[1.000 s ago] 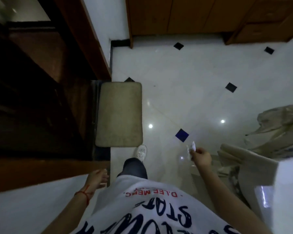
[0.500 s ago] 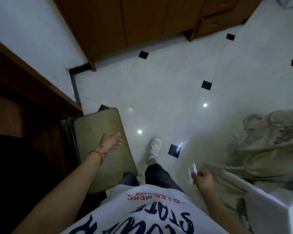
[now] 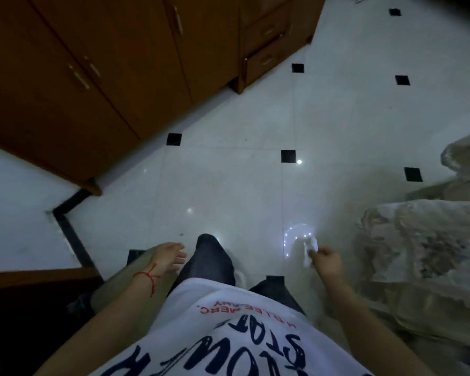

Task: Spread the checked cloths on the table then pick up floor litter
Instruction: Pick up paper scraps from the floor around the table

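Litter (image 3: 308, 249), seemingly crumpled white paper, is pinched in the right hand (image 3: 326, 263)'s grip; left hand (image 3: 168, 256) hangs slack.

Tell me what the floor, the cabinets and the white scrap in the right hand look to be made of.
Floor: glossy white tile with black inset squares; it mirrors lights.
Cabinets: brown wood or wood-look laminate, smooth, with metal handles.
White scrap: crumpled, looks like tissue or paper, pinched by the right hand; too blurred to be sure.

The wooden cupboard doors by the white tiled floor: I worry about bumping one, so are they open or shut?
Shut: the brown wooden cupboard doors lie flush in one line, none swung out over the floor.
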Demonstrator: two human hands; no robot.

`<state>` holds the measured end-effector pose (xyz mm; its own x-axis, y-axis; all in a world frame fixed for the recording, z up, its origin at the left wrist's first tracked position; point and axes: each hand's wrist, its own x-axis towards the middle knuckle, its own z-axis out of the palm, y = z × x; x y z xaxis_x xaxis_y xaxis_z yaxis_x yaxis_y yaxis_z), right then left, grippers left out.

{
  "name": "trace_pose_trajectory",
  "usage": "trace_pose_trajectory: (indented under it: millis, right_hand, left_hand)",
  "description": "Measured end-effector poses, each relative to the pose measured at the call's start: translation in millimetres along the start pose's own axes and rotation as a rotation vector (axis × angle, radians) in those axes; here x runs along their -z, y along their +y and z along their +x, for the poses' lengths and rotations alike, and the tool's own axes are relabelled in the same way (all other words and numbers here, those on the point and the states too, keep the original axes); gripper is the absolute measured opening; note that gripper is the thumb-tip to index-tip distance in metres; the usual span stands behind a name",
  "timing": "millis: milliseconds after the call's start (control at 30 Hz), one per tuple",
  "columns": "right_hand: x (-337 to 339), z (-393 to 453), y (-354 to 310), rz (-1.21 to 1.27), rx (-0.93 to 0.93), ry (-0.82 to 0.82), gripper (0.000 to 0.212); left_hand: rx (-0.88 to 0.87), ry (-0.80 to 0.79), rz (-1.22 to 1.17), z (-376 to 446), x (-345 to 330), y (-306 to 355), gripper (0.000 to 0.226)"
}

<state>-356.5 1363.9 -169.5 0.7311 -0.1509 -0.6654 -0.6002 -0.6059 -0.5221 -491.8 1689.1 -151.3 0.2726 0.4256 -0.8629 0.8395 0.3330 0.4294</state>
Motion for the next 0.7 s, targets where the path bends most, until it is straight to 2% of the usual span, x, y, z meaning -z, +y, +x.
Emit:
trace_pose_trajectory:
  millis: [100,200,400,533,700]
  right_hand:
    - [4,29,-40,0.071,0.020,0.072,0.022]
    - [11,58,-60,0.189,-0.040,0.132,0.022]
    - [23,82,-68,0.358,-0.325,0.242,0.027]
    - [24,95,-74,0.490,-0.482,0.276,0.028]
    - [35,120,-76,0.690,-0.559,0.365,0.022]
  left_hand:
    - [0.007,-0.021,0.112,30,-8,44,0.024]
    - [0.004,-0.054,0.226,61,-24,95,0.027]
    - [-0.086,-0.152,0.456,107,-84,233,0.019]
    - [-0.198,-0.257,0.628,128,-153,331,0.019]
    - [-0.327,-0.380,0.781,132,-264,418,0.017]
